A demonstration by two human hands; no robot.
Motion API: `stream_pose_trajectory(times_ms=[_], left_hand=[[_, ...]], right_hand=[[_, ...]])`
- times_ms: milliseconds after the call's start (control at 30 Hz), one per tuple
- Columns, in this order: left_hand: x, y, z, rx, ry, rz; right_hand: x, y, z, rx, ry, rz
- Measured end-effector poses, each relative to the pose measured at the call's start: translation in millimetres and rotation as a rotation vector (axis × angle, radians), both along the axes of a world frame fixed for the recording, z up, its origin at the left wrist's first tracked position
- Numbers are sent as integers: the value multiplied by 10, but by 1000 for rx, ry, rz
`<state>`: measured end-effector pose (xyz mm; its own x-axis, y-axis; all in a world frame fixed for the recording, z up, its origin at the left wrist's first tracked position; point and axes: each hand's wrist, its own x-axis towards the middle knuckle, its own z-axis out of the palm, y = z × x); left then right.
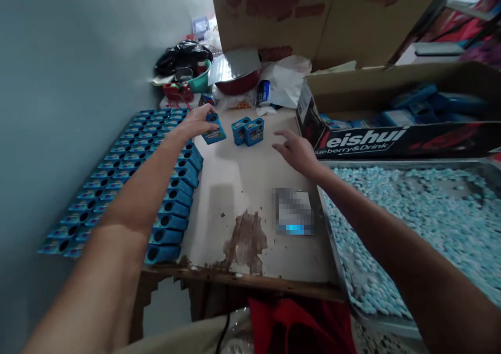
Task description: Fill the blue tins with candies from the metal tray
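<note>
Above the far left part of the table, my left hand grips a small blue box with a dark round spot on its top. Two similar blue boxes stand close together on the table between my hands. My right hand is to the right of them, fingers apart and holding nothing. Under and beside my left forearm, rows of blue boxes are packed side by side, each with a dark round spot.
On the right, a metal tray holds many small pale blue pieces. Behind it a cardboard carton contains more blue packs. A pixelated flat item lies on the worn table. A red bowl and a blue can stand behind.
</note>
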<state>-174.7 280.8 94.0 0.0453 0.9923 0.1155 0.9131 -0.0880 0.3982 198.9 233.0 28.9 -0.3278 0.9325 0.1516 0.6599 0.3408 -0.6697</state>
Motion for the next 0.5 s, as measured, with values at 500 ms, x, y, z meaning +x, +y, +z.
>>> stream_pose_trajectory(times_ms=[500], left_hand=[[-843,-290,-554,-165,81,-106]], right_hand=[[-590,891,4,104,-470,86]])
